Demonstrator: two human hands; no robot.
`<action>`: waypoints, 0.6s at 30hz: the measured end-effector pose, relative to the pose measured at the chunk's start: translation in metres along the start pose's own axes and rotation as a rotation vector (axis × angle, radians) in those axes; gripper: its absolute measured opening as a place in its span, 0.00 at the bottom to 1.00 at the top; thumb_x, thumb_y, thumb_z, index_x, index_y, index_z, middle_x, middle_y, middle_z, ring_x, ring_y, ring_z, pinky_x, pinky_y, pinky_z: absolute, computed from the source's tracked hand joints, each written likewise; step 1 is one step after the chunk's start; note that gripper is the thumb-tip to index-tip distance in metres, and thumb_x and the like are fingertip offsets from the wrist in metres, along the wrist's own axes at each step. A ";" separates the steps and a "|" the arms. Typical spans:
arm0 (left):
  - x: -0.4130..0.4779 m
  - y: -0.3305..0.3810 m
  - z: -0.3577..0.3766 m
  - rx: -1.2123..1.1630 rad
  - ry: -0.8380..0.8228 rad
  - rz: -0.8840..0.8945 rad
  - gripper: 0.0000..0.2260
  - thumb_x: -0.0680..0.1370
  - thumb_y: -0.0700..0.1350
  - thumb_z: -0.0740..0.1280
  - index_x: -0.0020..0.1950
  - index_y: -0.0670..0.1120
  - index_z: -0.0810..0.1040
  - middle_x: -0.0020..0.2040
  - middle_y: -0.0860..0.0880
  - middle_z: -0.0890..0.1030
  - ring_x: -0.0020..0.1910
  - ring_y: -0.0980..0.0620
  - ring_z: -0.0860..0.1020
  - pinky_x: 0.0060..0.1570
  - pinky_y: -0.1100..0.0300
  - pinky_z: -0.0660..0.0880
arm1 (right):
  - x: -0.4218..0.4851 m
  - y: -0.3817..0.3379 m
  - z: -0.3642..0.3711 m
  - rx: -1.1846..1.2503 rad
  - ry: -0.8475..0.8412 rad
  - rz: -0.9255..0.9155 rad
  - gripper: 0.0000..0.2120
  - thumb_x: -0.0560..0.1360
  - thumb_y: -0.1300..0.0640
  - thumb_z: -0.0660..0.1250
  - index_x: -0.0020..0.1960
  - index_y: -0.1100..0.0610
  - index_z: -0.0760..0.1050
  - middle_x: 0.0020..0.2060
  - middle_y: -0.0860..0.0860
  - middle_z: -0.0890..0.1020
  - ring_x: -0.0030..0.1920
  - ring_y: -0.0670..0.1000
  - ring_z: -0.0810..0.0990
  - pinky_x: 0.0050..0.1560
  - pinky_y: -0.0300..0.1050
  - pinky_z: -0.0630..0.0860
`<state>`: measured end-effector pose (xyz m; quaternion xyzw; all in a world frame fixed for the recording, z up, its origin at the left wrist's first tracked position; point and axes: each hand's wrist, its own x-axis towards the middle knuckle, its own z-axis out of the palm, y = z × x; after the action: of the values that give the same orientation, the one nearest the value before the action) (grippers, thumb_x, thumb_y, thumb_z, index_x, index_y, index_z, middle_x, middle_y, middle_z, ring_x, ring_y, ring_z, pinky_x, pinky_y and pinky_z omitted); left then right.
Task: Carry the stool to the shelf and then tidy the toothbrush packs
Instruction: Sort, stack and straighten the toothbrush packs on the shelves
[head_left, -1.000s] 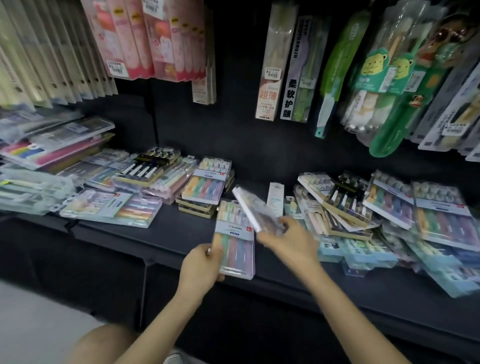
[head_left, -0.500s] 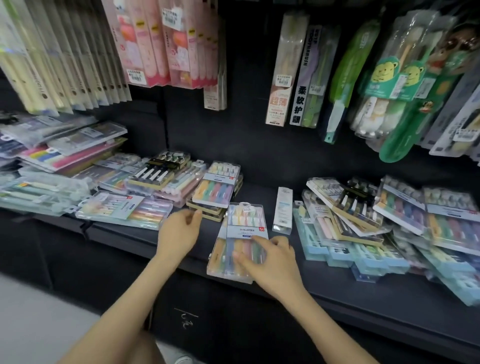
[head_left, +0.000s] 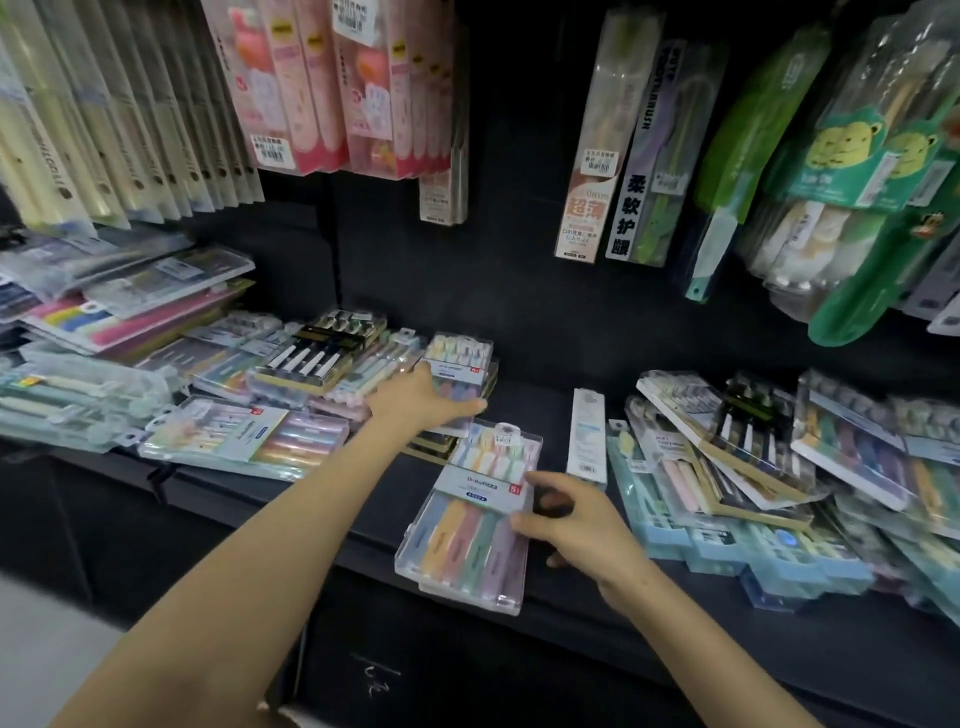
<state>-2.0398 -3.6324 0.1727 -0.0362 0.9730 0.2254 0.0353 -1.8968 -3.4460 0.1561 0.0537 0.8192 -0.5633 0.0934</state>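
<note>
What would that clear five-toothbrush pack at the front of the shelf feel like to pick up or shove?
The clear pack is probably stiff and light: a flat, hard-looking plastic case. Its glossy face likely slides easily on the smooth dark shelf. Lying flat, it should not roll.

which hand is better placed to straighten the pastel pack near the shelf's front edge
Right. The right hand touches the pastel pack at its right edge; the left hand rests farther back on a stacked pack.
</note>
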 end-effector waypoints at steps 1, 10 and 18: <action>0.003 0.003 0.002 0.024 0.007 -0.026 0.45 0.65 0.71 0.67 0.72 0.45 0.61 0.67 0.43 0.72 0.67 0.41 0.69 0.64 0.49 0.68 | 0.001 0.000 -0.005 -0.017 0.036 -0.006 0.21 0.72 0.56 0.73 0.63 0.48 0.73 0.54 0.47 0.76 0.51 0.45 0.77 0.34 0.38 0.75; -0.018 0.003 -0.004 -0.206 0.206 -0.038 0.36 0.68 0.58 0.71 0.69 0.42 0.64 0.60 0.44 0.77 0.61 0.43 0.74 0.54 0.56 0.70 | 0.003 0.005 -0.031 0.004 0.152 -0.039 0.13 0.74 0.57 0.71 0.58 0.51 0.76 0.51 0.47 0.75 0.49 0.49 0.79 0.40 0.45 0.80; -0.129 -0.001 -0.034 -0.450 0.029 0.157 0.36 0.70 0.48 0.75 0.72 0.48 0.61 0.59 0.56 0.72 0.46 0.61 0.73 0.40 0.73 0.72 | -0.012 -0.001 -0.021 0.200 0.145 -0.083 0.15 0.77 0.55 0.67 0.63 0.51 0.73 0.47 0.49 0.80 0.47 0.51 0.81 0.43 0.48 0.82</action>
<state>-1.9131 -3.6415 0.2141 0.0293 0.8983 0.4383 -0.0055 -1.8877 -3.4267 0.1671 0.0693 0.7651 -0.6401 0.0049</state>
